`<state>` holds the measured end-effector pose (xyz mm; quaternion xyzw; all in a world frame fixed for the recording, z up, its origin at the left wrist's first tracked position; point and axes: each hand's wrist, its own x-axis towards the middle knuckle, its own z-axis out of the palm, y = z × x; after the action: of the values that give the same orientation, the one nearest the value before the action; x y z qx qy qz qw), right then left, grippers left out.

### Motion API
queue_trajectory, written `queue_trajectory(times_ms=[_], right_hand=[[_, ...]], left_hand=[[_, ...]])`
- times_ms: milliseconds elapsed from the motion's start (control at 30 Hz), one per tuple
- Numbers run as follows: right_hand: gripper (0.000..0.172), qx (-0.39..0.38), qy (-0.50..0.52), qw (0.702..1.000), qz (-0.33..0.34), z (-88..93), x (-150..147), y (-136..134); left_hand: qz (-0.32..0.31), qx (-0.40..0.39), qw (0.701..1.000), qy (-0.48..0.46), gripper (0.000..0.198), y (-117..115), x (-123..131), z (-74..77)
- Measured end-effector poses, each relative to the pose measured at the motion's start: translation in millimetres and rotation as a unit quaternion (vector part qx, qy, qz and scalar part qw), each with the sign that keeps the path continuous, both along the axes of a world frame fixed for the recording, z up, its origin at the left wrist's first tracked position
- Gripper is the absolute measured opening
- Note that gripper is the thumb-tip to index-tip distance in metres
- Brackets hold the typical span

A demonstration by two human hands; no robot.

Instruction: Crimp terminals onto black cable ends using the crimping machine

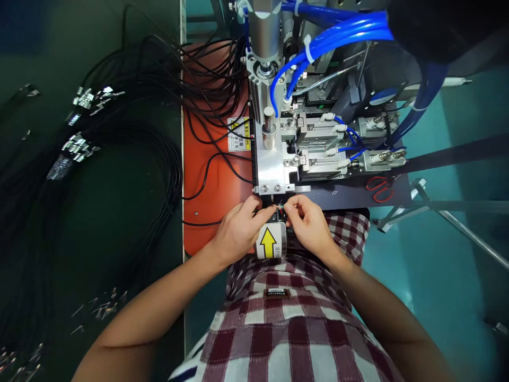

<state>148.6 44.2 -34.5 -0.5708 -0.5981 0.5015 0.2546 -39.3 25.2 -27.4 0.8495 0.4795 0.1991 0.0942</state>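
Both hands meet just below the metal head of a pneumatic machine (pixel 274 170). My left hand (pixel 240 228) is closed, thumb and index finger pinching the end of a black cable (pixel 202 224) where thin coloured wires (pixel 281 207) show. From the right, my right hand (pixel 308 220) pinches the tips of these small wires between thumb and index finger. Directly beneath the fingertips is a plate with a yellow arrow (pixel 268 242). The fingers partly hide the wire ends.
Black cables (pixel 214 74) run over the orange surface (pixel 214 185) and the dark table at left, where bundles with metal connectors (pixel 79 146) lie. Blue air hoses (pixel 345 32) arch above the machine. Red-handled scissors (pixel 379 189) lie at right on the dark plate.
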Motion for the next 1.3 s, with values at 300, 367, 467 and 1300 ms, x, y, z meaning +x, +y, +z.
queue_trajectory(times_ms=[300, 367, 467, 1300], right_hand=[[0.020, -0.101, 0.099, 0.990, 0.008, -7.1, 3.7, 3.7], [0.023, -0.132, 0.138, 0.982, -0.003, -11.1, 4.4, 4.9], [0.024, -0.136, 0.171, 0.976, -0.011, -11.9, 4.9, 5.3], [0.015, -0.044, 0.140, 0.989, -0.013, -15.6, 3.9, 4.0]], left_hand=[[0.002, 0.004, 1.000, -0.010, 0.030, 0.2, -0.4, -0.4], [0.000, 0.004, 1.000, -0.015, 0.029, 0.4, -0.9, -1.3], [-0.005, 0.001, 1.000, -0.028, 0.028, 0.7, -1.4, -2.2], [-0.006, -0.009, 0.999, -0.035, 0.027, 0.4, -0.9, -0.2]])
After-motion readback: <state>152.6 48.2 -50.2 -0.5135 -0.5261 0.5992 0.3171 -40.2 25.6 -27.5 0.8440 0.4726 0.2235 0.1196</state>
